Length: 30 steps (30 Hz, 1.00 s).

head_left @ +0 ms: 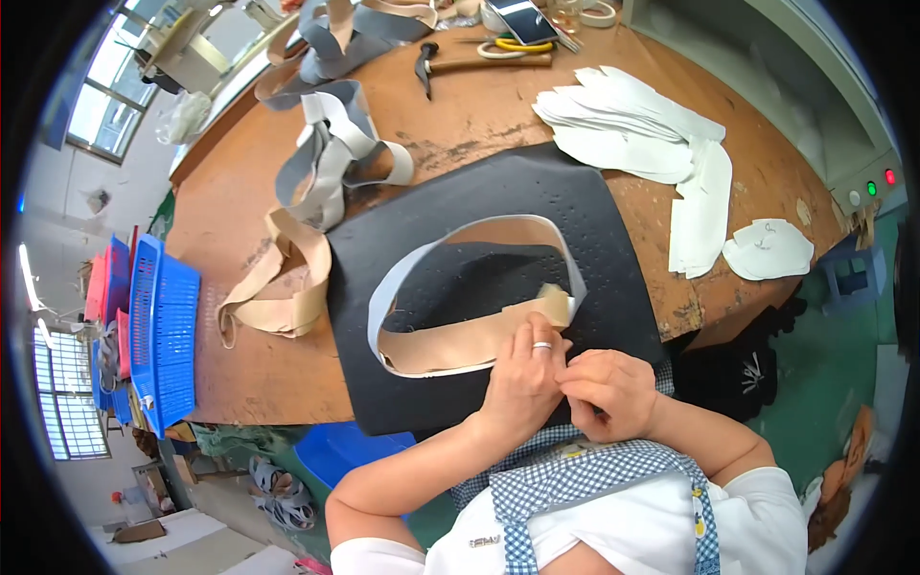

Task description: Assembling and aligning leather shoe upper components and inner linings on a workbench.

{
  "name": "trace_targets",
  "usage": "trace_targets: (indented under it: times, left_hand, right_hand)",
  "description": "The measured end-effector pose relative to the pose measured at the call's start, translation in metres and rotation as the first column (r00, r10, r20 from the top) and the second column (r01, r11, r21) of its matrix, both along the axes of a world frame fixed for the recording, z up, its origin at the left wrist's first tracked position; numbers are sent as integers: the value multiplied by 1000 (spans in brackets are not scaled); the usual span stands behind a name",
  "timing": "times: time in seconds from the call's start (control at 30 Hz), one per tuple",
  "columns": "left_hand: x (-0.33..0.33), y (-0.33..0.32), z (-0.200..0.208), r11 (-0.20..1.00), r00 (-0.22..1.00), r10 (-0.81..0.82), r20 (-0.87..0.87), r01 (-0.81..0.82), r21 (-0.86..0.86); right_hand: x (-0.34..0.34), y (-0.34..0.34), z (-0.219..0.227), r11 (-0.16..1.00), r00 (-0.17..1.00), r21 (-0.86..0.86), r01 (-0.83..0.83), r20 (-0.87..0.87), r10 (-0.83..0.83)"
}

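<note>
A wide strip (450, 345), tan on one face and pale grey on the other, is curled into a loop on the black mat (498, 182). My left hand (525, 379), with a ring on one finger, is closed over the strip's near right end, where layers overlap. Close against it, my right hand (611, 393) has its thumb and fingertips pinched together beside the left fingers. Anything inside that pinch is too small or too hidden to make out. The strip's edge beneath my left palm is covered.
More tan and grey strips (316, 163) lie tangled at the left and far left. A hammer (479, 65), yellow-handled scissors (513, 45) and a phone (525, 19) rest at the back. White cut pieces (623, 125) are stacked at right. A blue basket (163, 331) stands beyond the left edge.
</note>
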<state>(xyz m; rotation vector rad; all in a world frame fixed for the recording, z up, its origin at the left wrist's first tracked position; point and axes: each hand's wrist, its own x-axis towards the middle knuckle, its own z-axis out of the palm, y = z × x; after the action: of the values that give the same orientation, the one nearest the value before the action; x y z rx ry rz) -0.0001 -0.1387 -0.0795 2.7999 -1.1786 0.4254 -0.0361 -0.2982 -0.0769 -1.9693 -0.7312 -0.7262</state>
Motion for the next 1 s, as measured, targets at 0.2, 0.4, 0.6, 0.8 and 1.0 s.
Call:
trace_targets:
  times: [0.2, 0.4, 0.6, 0.8, 1.0]
  left_hand:
    - [10, 3, -5, 881, 981, 84, -176, -156, -447]
    - [11, 14, -4, 736, 890, 9, -455, -314, -600]
    - [8, 25, 7, 811, 937, -105, -335, -114, -574]
    - [7, 31, 5, 713, 875, -178, -450, -201, -672]
    - [7, 34, -3, 683, 856, -151, -494, -271, -678]
  right_hand:
    - [8, 1, 0, 991, 993, -103, -81, 72, 89]
    - [18, 13, -1, 956, 922, -209, 208, -285, -263]
    - [16, 11, 20, 943, 830, -249, 219, -460, -315]
    - [28, 16, 16, 899, 766, -342, 273, -488, -419]
    - [30, 10, 8, 896, 807, -291, 335, -403, -432]
